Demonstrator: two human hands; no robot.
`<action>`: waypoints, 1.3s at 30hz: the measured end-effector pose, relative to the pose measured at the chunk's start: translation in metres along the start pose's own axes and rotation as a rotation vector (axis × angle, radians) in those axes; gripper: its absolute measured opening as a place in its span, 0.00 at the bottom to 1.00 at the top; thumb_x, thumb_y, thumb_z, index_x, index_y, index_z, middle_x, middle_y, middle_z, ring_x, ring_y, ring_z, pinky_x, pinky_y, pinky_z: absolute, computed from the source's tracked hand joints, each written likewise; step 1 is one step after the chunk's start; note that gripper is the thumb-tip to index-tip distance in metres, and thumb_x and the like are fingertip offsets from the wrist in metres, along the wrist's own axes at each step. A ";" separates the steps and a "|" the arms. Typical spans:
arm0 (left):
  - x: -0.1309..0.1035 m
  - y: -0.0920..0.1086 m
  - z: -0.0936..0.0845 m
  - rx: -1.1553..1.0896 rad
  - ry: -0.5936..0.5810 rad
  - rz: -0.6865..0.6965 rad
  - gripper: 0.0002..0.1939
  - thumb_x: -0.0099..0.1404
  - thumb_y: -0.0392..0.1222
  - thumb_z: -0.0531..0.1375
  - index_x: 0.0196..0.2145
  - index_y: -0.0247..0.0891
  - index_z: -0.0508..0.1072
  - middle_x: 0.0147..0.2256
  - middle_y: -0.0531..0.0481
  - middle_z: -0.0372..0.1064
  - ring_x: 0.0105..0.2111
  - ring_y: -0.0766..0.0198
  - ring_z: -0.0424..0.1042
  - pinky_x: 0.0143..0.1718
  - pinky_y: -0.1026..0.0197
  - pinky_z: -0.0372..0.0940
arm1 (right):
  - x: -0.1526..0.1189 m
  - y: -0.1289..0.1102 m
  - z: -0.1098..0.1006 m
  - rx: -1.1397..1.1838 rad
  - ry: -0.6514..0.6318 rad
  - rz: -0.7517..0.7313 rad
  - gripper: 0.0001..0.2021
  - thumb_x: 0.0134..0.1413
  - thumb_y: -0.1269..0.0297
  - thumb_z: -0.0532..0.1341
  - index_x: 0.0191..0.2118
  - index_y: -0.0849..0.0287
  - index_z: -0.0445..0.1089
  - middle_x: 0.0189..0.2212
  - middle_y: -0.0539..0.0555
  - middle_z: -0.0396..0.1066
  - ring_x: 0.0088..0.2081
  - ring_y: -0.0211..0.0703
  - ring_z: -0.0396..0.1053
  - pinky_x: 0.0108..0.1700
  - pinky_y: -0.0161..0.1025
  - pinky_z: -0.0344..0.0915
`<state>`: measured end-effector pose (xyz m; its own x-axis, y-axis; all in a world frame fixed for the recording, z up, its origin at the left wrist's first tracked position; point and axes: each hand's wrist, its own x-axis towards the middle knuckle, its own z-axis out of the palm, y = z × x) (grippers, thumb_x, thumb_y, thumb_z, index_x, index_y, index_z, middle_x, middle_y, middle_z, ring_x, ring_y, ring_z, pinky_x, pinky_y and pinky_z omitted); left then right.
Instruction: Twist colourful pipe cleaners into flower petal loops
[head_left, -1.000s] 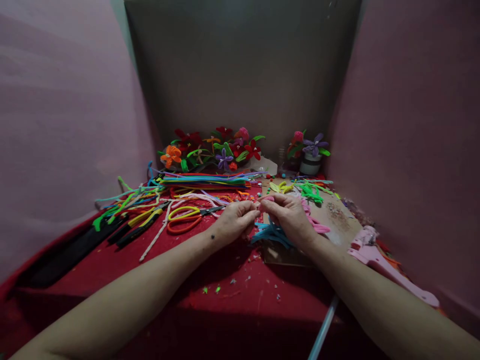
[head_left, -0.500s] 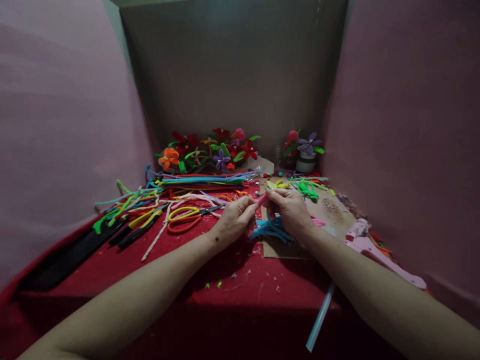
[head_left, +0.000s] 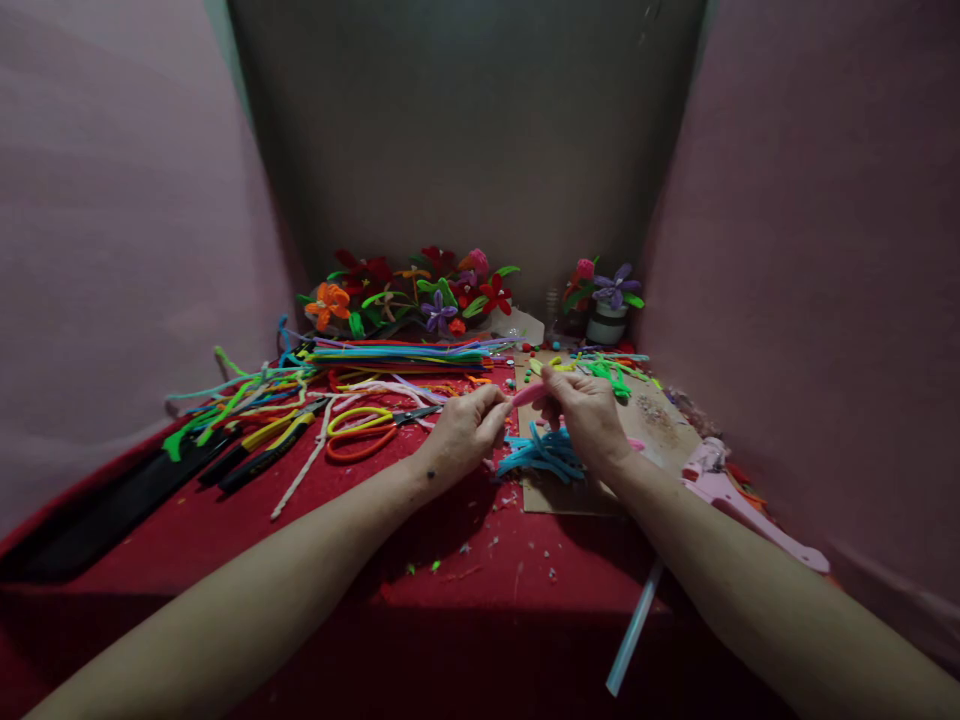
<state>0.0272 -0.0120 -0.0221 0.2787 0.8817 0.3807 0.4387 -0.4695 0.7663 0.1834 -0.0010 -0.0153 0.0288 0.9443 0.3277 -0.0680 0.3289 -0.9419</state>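
A pink pipe cleaner piece stretches between my two hands above the table. My left hand pinches its left end, thumb against curled fingers. On the other end, my right hand is closed, fingertips gripping it. Below and between the hands lies a bundle of blue pipe cleaners, partly on a cardboard sheet. Just left of my left hand rest scissors with yellow and red handles. Green pipe cleaners lie beyond my right hand.
Pliers and loose pipe cleaners lie at left, beside a long bundle of pipe cleaners. Pipe-cleaner flowers and a small pot stand at the back. At right is a pink glue gun, a glue stick jutting past the table edge.
My hands have moved slightly apart, and more of the pink pipe cleaner shows between them. The view has shifted a little.
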 end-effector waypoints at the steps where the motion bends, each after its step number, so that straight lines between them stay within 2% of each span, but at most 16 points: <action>1: 0.001 -0.001 -0.001 -0.015 0.013 -0.003 0.11 0.62 0.44 0.50 0.25 0.37 0.63 0.16 0.58 0.60 0.15 0.72 0.59 0.20 0.68 0.55 | 0.002 -0.004 -0.002 0.065 0.050 -0.001 0.18 0.47 0.51 0.59 0.22 0.64 0.70 0.13 0.48 0.63 0.14 0.30 0.56 0.15 0.30 0.52; 3: 0.004 -0.006 -0.003 -0.057 0.039 -0.010 0.12 0.61 0.45 0.50 0.24 0.36 0.64 0.17 0.57 0.61 0.17 0.72 0.60 0.22 0.68 0.57 | 0.006 -0.015 -0.007 0.215 0.129 -0.015 0.16 0.45 0.52 0.60 0.25 0.63 0.70 0.14 0.48 0.64 0.14 0.30 0.57 0.14 0.30 0.52; 5: 0.008 -0.010 -0.005 -0.085 0.059 -0.015 0.12 0.60 0.45 0.52 0.25 0.35 0.66 0.19 0.56 0.62 0.20 0.71 0.61 0.24 0.67 0.57 | 0.012 -0.026 -0.013 0.332 0.141 -0.033 0.15 0.45 0.54 0.60 0.25 0.63 0.69 0.14 0.48 0.63 0.14 0.30 0.57 0.14 0.30 0.51; 8: 0.016 -0.011 -0.006 -0.064 0.091 -0.034 0.12 0.58 0.45 0.54 0.27 0.34 0.70 0.21 0.55 0.63 0.23 0.69 0.61 0.25 0.67 0.56 | 0.022 -0.039 -0.026 0.473 0.181 0.024 0.12 0.45 0.57 0.60 0.23 0.62 0.69 0.14 0.47 0.62 0.15 0.30 0.58 0.15 0.29 0.52; 10: 0.024 -0.007 -0.005 -0.022 0.077 -0.040 0.12 0.56 0.46 0.55 0.26 0.33 0.71 0.22 0.54 0.63 0.24 0.69 0.61 0.26 0.66 0.55 | 0.028 -0.043 -0.037 0.545 0.226 0.065 0.11 0.44 0.58 0.60 0.22 0.61 0.68 0.13 0.47 0.62 0.15 0.29 0.58 0.15 0.29 0.51; 13: 0.041 -0.001 0.002 0.047 -0.009 -0.023 0.14 0.56 0.48 0.55 0.25 0.33 0.72 0.20 0.55 0.62 0.23 0.69 0.60 0.25 0.66 0.54 | 0.034 -0.044 -0.049 0.608 0.301 0.070 0.09 0.44 0.61 0.58 0.21 0.61 0.67 0.13 0.46 0.61 0.14 0.29 0.57 0.15 0.29 0.50; 20: 0.090 0.000 0.044 0.226 -0.160 0.043 0.17 0.57 0.49 0.54 0.23 0.33 0.73 0.18 0.55 0.59 0.20 0.70 0.57 0.23 0.66 0.50 | 0.038 -0.036 -0.053 0.496 0.474 -0.040 0.10 0.43 0.61 0.60 0.21 0.62 0.67 0.12 0.46 0.61 0.14 0.28 0.58 0.14 0.27 0.50; 23: 0.101 -0.003 0.057 0.290 -0.190 0.076 0.14 0.55 0.47 0.56 0.24 0.34 0.74 0.19 0.53 0.61 0.22 0.68 0.59 0.23 0.66 0.50 | 0.039 -0.028 -0.051 0.432 0.483 -0.063 0.10 0.42 0.60 0.61 0.21 0.62 0.68 0.11 0.46 0.61 0.13 0.28 0.57 0.14 0.27 0.50; 27: 0.104 -0.003 0.058 0.324 -0.250 0.143 0.09 0.53 0.44 0.58 0.27 0.37 0.75 0.24 0.51 0.65 0.26 0.65 0.62 0.26 0.65 0.52 | 0.039 -0.022 -0.049 0.378 0.459 -0.106 0.11 0.44 0.59 0.60 0.21 0.63 0.70 0.12 0.47 0.61 0.14 0.28 0.57 0.15 0.27 0.50; 31: 0.103 -0.001 0.056 0.303 -0.451 0.229 0.07 0.50 0.44 0.61 0.25 0.38 0.75 0.22 0.53 0.66 0.25 0.66 0.63 0.25 0.66 0.53 | 0.039 -0.018 -0.049 0.293 0.454 -0.128 0.13 0.45 0.57 0.60 0.21 0.62 0.70 0.12 0.47 0.60 0.14 0.29 0.56 0.15 0.28 0.49; 33: 0.102 0.001 0.058 0.318 -0.508 0.294 0.06 0.49 0.43 0.62 0.23 0.38 0.75 0.21 0.53 0.65 0.25 0.66 0.62 0.25 0.66 0.52 | 0.039 -0.016 -0.049 0.258 0.453 -0.139 0.13 0.45 0.56 0.60 0.21 0.62 0.70 0.12 0.47 0.60 0.14 0.29 0.55 0.15 0.29 0.49; 35: 0.102 0.002 0.061 0.350 -0.488 0.326 0.05 0.50 0.41 0.61 0.21 0.37 0.73 0.20 0.52 0.64 0.24 0.66 0.61 0.26 0.65 0.51 | 0.040 -0.014 -0.049 0.242 0.455 -0.150 0.13 0.45 0.56 0.60 0.21 0.62 0.70 0.12 0.46 0.60 0.14 0.28 0.55 0.15 0.29 0.49; 39: 0.105 0.003 0.066 0.386 -0.436 0.265 0.07 0.50 0.34 0.57 0.17 0.36 0.71 0.16 0.54 0.59 0.20 0.68 0.55 0.23 0.64 0.46 | 0.040 -0.013 -0.050 0.247 0.451 -0.163 0.13 0.45 0.56 0.60 0.21 0.62 0.70 0.12 0.46 0.60 0.14 0.29 0.55 0.15 0.28 0.49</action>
<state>0.1142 0.0764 -0.0137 0.7060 0.6718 0.2241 0.5610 -0.7237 0.4020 0.2352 0.0318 0.0062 0.4803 0.8032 0.3525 -0.2582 0.5135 -0.8183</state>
